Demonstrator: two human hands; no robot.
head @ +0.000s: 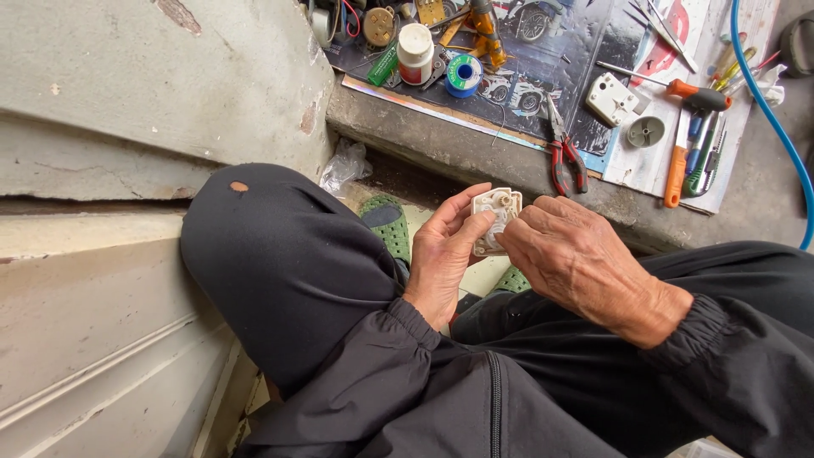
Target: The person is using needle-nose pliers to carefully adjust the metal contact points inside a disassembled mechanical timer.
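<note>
The left hand [443, 254] cups a small white plastic switch part [494, 219] above the knees, thumb pressed on its face. The right hand [566, 254] pinches its right edge, fingers curled together. Red-handled pliers [564, 153] lie beyond on the step.

The left hand [443, 259] cradled a small white square plastic housing [495, 220]. The right hand [577, 254] touched its right edge. Red-handled pliers [564, 153] lay far behind.
</note>
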